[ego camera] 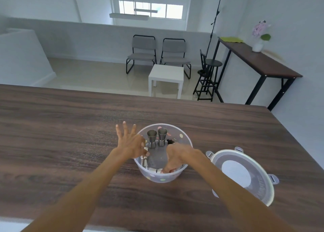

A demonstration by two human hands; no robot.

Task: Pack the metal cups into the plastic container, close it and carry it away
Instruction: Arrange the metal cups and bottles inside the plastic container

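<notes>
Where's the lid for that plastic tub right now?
The lid lies flat on the wooden table, off the plastic container and just to its right, beside the person's right forearm.

Your round translucent dotted plastic container (177, 174) open on the table, two metal cups (157, 137) upright inside at its far side, its lid (245, 175) lying just right.

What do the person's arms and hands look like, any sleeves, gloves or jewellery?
Both forearms are bare as far as the frame shows, with no sleeves in view. The left hand and right hand wear no gloves. No watch, bracelet or ring is visible, though blur could hide small details.
</notes>
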